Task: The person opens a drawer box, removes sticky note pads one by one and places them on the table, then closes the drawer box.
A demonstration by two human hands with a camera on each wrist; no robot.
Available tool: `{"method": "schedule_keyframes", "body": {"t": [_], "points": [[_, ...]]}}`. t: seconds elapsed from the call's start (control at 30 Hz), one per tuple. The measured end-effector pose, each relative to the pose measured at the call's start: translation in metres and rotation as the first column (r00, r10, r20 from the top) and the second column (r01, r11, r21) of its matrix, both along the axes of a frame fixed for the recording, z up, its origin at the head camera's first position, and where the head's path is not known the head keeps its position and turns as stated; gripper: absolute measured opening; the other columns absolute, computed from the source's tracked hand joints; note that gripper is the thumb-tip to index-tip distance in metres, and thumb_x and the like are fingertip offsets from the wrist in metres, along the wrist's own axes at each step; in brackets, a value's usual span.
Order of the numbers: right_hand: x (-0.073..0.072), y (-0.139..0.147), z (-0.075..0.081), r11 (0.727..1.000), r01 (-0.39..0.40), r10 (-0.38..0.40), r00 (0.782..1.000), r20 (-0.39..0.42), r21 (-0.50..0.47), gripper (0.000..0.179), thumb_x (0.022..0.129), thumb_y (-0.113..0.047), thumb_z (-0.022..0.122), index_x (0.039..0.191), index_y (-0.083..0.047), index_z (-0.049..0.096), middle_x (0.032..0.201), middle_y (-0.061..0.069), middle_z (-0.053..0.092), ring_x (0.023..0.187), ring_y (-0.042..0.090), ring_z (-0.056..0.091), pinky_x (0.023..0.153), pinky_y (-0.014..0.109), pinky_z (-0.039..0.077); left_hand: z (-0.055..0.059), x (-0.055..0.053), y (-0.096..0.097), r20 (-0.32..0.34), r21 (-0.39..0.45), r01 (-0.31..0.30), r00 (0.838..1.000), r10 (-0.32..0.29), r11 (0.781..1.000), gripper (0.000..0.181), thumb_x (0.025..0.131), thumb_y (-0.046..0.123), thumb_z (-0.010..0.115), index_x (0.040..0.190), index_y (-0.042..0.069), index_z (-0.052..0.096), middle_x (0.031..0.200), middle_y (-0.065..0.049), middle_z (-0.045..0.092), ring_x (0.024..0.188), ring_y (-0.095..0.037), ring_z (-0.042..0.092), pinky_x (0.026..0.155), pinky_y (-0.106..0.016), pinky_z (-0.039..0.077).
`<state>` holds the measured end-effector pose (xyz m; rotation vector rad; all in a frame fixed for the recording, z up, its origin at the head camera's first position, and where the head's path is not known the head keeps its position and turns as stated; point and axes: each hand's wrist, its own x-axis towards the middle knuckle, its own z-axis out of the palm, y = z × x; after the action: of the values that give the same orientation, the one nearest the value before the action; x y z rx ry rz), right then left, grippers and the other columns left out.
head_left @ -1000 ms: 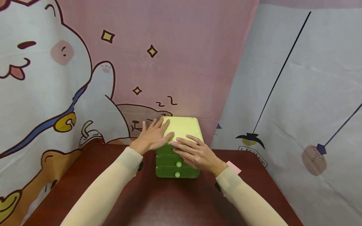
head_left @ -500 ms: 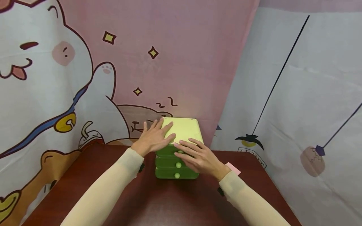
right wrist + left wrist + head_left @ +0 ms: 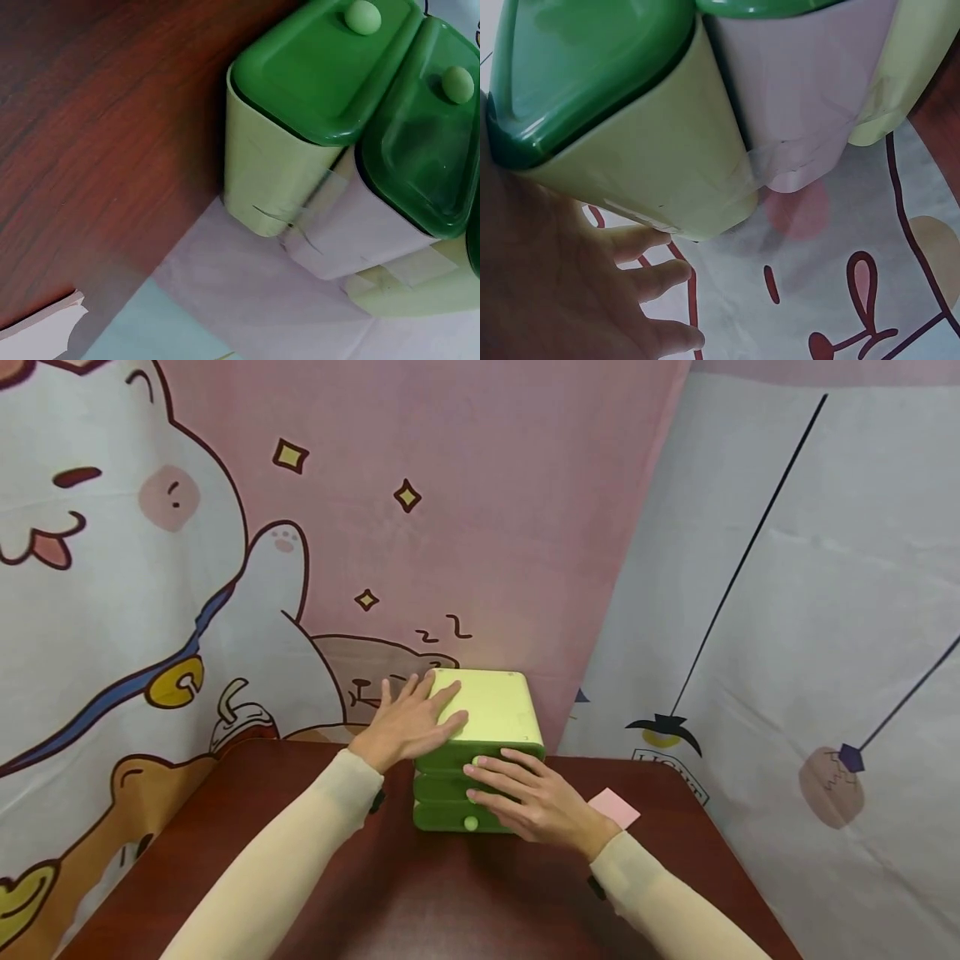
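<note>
A small set of stacked drawers [image 3: 495,706] stands at the back of the table, with a pale yellow top, green drawer fronts and round light-green knobs. My left hand [image 3: 408,722] lies at the left edge of its top, fingers spread. In the left wrist view, that hand's fingers [image 3: 656,281] extend beside the cream casing. My right hand [image 3: 536,802] is in front of the drawers, fingers extended near the top knob [image 3: 477,762]; whether they touch it I cannot tell. The bottom knob [image 3: 470,822] shows below. In the right wrist view, the green fronts [image 3: 330,75] sit against their casings.
A pink paper pad [image 3: 617,808] lies on the dark red-brown table [image 3: 435,902], right of the drawers. A cartoon-printed cloth [image 3: 525,527] hangs just behind the table. Clear tape [image 3: 322,195] spans the casings' sides.
My right hand has moved down and slightly right, from the front edge of the top to the drawer fronts. The left hand has barely moved.
</note>
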<state>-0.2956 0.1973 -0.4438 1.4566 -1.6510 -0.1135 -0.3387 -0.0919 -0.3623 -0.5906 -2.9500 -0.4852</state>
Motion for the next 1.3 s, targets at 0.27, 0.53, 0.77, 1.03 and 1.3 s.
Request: {"method": "schedule_keyframes", "body": {"t": [0.27,0.53,0.77,1.03,1.3], "points": [[0.000,0.002,-0.011,0.989,0.053,-0.050,0.998,-0.025,0.138,0.046,0.112,-0.030,0.073,0.157,-0.017,0.076,0.173,0.009,0.065,0.158,0.025,0.067,0.129,0.050,0.056,-0.001,0.001,-0.001,0.003,-0.004,-0.011,1.000,0.011,1.000,0.080,0.117,0.076,0.034,0.187,0.038,0.030,0.198,-0.015,0.013,0.184,-0.049,0.014,0.142,-0.084,-0.006],[-0.007,0.003,-0.022,0.971,0.089,-0.080,0.995,-0.051,0.222,0.048,0.112,-0.034,0.076,0.158,-0.021,0.074,0.174,0.005,0.064,0.160,0.020,0.064,0.134,0.048,0.051,-0.003,0.002,-0.002,0.010,-0.003,-0.009,1.000,0.009,1.000,0.080,0.117,0.077,0.033,0.187,0.038,0.029,0.198,-0.015,0.012,0.184,-0.049,0.013,0.142,-0.084,-0.006],[-0.015,0.003,-0.028,0.964,0.108,-0.091,0.993,-0.079,0.244,0.041,0.123,-0.024,0.059,0.160,-0.021,0.073,0.174,0.003,0.064,0.161,0.019,0.064,0.136,0.046,0.050,-0.004,0.002,-0.002,0.009,-0.002,-0.006,1.000,0.006,1.000,0.081,0.117,0.078,0.032,0.187,0.038,0.029,0.198,-0.016,0.012,0.183,-0.050,0.014,0.141,-0.085,-0.006],[-0.024,0.000,-0.033,0.968,0.092,-0.058,0.987,-0.150,0.232,0.049,0.127,-0.011,0.038,0.157,-0.018,0.075,0.168,0.003,0.070,0.155,0.017,0.069,0.130,0.044,0.056,-0.001,0.003,-0.001,0.009,0.000,-0.005,1.000,0.005,1.000,0.083,0.115,0.081,0.031,0.187,0.039,0.028,0.199,-0.014,0.011,0.184,-0.048,0.013,0.143,-0.083,-0.006],[-0.031,-0.003,-0.033,0.978,0.078,-0.038,0.978,-0.205,0.193,0.051,0.127,-0.010,0.036,0.151,-0.021,0.080,0.160,-0.002,0.076,0.149,0.013,0.073,0.125,0.041,0.059,0.001,0.002,0.001,0.011,-0.002,-0.008,1.000,0.008,1.000,0.082,0.115,0.081,0.031,0.187,0.040,0.027,0.199,-0.013,0.010,0.184,-0.047,0.012,0.143,-0.082,-0.007]]}}
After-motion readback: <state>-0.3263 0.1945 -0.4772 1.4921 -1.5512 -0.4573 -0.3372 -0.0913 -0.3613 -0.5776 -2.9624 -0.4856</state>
